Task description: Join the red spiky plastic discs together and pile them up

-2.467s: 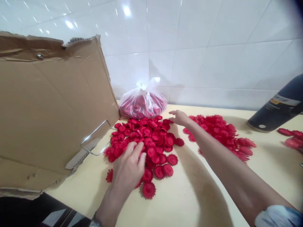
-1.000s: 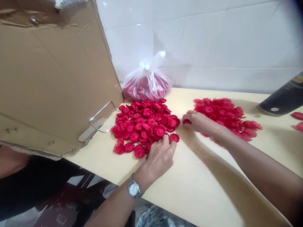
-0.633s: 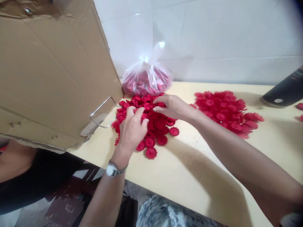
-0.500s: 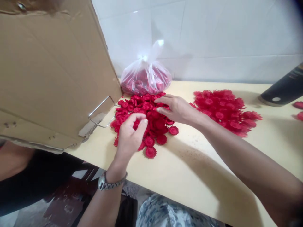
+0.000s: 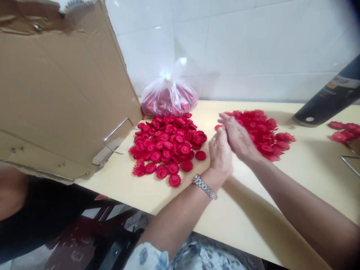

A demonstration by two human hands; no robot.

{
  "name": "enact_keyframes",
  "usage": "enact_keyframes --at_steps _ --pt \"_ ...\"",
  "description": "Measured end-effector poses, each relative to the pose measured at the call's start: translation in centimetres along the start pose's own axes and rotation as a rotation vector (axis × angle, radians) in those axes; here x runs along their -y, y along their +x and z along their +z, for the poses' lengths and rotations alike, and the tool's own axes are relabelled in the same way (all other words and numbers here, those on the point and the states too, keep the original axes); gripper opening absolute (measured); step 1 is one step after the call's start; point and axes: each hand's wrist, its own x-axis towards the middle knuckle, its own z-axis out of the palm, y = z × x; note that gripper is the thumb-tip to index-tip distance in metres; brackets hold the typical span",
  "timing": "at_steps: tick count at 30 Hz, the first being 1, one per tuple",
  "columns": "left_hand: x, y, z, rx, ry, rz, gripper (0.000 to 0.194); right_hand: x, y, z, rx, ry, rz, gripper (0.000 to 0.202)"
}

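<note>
My left hand [image 5: 221, 152], with a metal watch on the wrist, is closed, its fingers bent and pressed against my right hand. My right hand [image 5: 238, 135] has its fingers stretched out alongside the left one. Whatever lies between the palms is hidden. Both hands are over the gap between two heaps of small red toothed discs, like flower heads. The left heap [image 5: 165, 144] is larger. Behind my right hand, the right heap [image 5: 264, 131] is partly covered. One loose red disc [image 5: 218, 127] shows just beyond my left fingertips.
Against the tiled wall stands a knotted clear bag [image 5: 170, 99] of red pieces. A cardboard sheet [image 5: 62, 86] with a wire loop [image 5: 116, 137] rises at left. A dark bottle [image 5: 323, 97] and more red discs [image 5: 344, 131] are at right. Another person's dark clothing [image 5: 42, 217] shows lower left.
Both hands have left the left heap and moved right. They were apart over that heap and now touch each other beside the right heap. The camera view has shifted slightly right.
</note>
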Motion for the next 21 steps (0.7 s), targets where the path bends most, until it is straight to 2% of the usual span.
enact_keyframes --at_steps 2,4,9,11,16,18,21 --pt "0.7 -0.1 1.0 -0.033 -0.08 -0.073 0.041 -0.7 0.0 0.5 -0.004 0.033 0.063 0.057" --pt "0.8 0.1 1.2 -0.038 -0.107 -0.12 0.045 -0.9 -1.0 0.8 -0.008 0.054 0.102 0.058" --pt "0.3 1.2 -0.3 0.042 -0.069 -0.158 0.039 0.3 -4.4 1.4 0.065 0.043 0.046 0.066" --pt "0.6 1.0 -0.5 0.063 -0.109 -0.167 0.036 0.5 -4.3 1.5 0.052 0.04 0.056 0.069" --pt "1.4 -0.6 0.0 0.145 -0.073 -0.148 0.041 -0.5 -1.9 1.0 -0.017 0.032 0.181 0.067" --pt "1.1 -0.8 -0.3 0.141 -0.023 -0.123 0.044 -0.7 -2.2 1.2 0.006 0.036 0.17 0.067" --pt "0.2 -0.8 -1.6 0.098 0.075 -0.132 0.046 -0.6 -3.9 2.2 0.09 0.033 0.076 0.073"
